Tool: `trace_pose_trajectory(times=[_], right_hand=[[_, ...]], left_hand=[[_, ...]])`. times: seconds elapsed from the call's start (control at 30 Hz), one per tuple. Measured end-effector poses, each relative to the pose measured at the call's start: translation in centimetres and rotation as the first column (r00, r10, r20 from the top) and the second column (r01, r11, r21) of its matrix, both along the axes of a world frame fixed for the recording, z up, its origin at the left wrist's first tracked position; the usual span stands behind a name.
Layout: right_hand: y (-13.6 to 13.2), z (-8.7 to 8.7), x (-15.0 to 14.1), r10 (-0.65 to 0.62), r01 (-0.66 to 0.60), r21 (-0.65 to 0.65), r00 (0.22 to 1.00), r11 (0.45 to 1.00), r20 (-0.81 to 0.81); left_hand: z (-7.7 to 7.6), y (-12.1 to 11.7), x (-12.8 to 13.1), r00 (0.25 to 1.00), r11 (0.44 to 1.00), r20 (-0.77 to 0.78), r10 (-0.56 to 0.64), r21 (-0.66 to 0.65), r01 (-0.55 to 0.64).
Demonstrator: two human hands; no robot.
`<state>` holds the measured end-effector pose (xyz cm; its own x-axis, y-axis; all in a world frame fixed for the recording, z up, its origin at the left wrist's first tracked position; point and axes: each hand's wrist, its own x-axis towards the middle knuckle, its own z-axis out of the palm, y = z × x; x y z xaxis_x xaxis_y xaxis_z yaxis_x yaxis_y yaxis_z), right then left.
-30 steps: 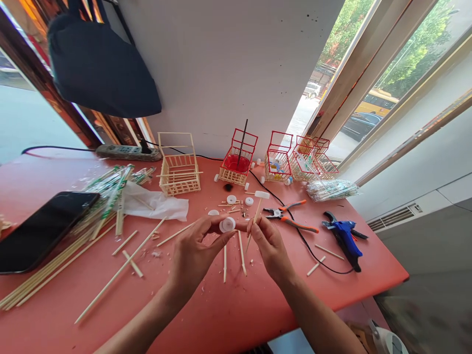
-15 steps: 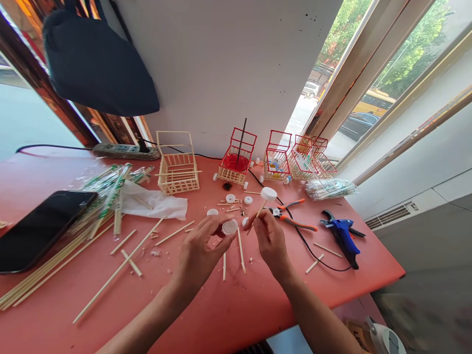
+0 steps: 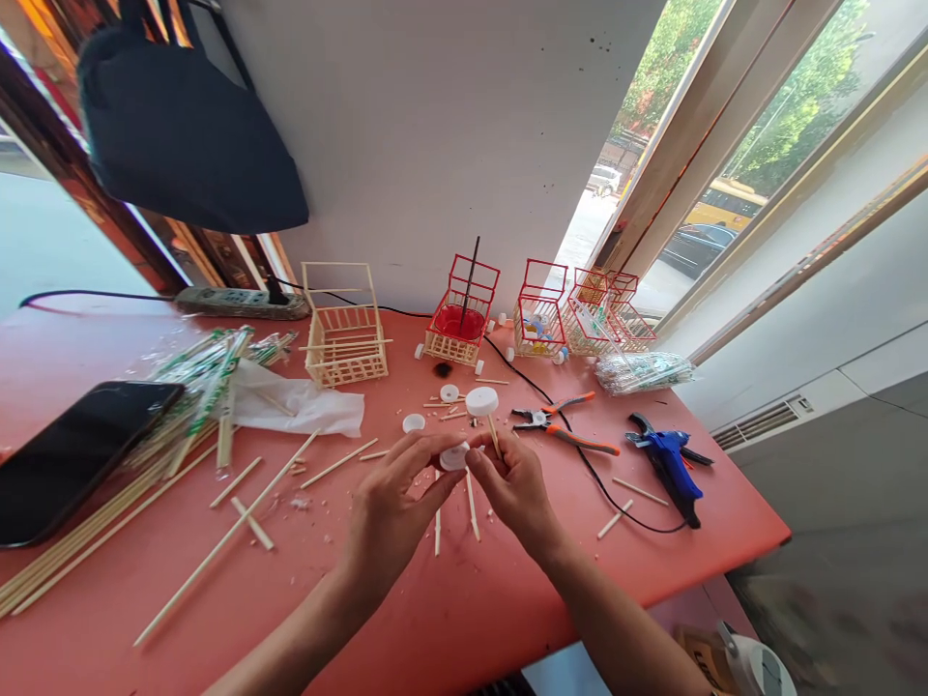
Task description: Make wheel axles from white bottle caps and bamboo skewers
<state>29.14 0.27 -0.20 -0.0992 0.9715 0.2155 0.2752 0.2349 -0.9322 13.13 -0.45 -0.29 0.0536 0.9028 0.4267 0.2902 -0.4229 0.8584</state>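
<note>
Between the thumb and fingers of my left hand (image 3: 395, 498) is a white bottle cap (image 3: 454, 456). My right hand (image 3: 518, 488) pinches a short wooden stick (image 3: 494, 437), which carries a second white cap (image 3: 481, 401) on its upper end. The tips of my right fingers meet the edge of the cap in my left hand; the exact contact is partly hidden. Loose white caps (image 3: 413, 423) lie just beyond my hands, among cut stick pieces. Behind them stand a plain stick-built cart (image 3: 346, 343) and a red-trimmed cart (image 3: 462, 324) with white cap wheels.
Orange-handled pliers (image 3: 572, 435) and a blue glue gun (image 3: 671, 459) with its cord lie on the right. To the left are a black phone (image 3: 79, 454), long sticks (image 3: 224, 541) and wrapped chopsticks (image 3: 217, 372). More red-trimmed carts (image 3: 540, 324) stand along the wall.
My right hand has moved left and slightly down to meet my left hand. The stick has tilted the other way, bringing its cap above the one in my left hand.
</note>
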Motion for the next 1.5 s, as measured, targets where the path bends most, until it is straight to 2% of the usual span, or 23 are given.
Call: trace_pose_trajectory(times=[0.1, 0.17, 0.27, 0.33, 0.43, 0.67, 0.83, 1.07, 1.27, 1.5], right_hand=[[0.1, 0.0, -0.1, 0.001, -0.001, -0.005, 0.999, 1.000, -0.037], [0.2, 0.0, 0.0, -0.019, 0.019, 0.001, 0.999, 1.000, -0.040], [0.2, 0.0, 0.3, -0.061, 0.060, 0.032, 0.998, 0.998, 0.011], [0.2, 0.0, 0.4, -0.063, 0.061, 0.043, 0.997, 0.997, 0.042], [0.1, -0.1, 0.5, -0.050, 0.049, 0.028, 0.997, 0.998, 0.058], [0.0, -0.1, 0.2, -0.010, 0.010, 0.008, 1.000, 1.000, 0.019], [-0.1, 0.2, 0.0, -0.002, 0.002, 0.020, 1.000, 1.000, 0.013], [-0.1, 0.1, 0.1, -0.039, 0.037, 0.034, 0.997, 0.999, 0.063], [-0.4, 0.0, 0.0, -0.028, 0.019, 0.077, 0.992, 0.997, 0.123], [-0.4, -0.1, -0.3, -0.008, -0.004, 0.094, 0.992, 0.996, 0.127]], left_hand=[[-0.1, 0.0, 0.1, 0.998, 0.999, 0.063, -0.011, -0.034, 0.014], [0.0, 0.2, 0.1, 0.982, 0.990, 0.182, -0.050, -0.117, 0.072], [0.2, 0.6, -0.1, 0.913, 0.935, 0.391, -0.114, -0.268, 0.231], [0.5, 0.8, -0.4, 0.891, 0.886, 0.437, -0.124, -0.355, 0.298], [0.7, 1.0, -0.8, 0.884, 0.843, 0.453, -0.119, -0.424, 0.331], [0.9, 0.8, -0.8, 0.859, 0.814, 0.506, -0.073, -0.467, 0.345], [0.6, 0.9, -0.9, 0.879, 0.818, 0.473, -0.058, -0.483, 0.314], [0.9, 0.7, -0.5, 0.848, 0.789, 0.524, -0.077, -0.488, 0.373], [0.7, 0.8, -0.4, 0.866, 0.820, 0.499, -0.036, -0.480, 0.311], [-0.2, 0.7, -0.3, 0.848, 0.824, 0.529, -0.019, -0.472, 0.313]])
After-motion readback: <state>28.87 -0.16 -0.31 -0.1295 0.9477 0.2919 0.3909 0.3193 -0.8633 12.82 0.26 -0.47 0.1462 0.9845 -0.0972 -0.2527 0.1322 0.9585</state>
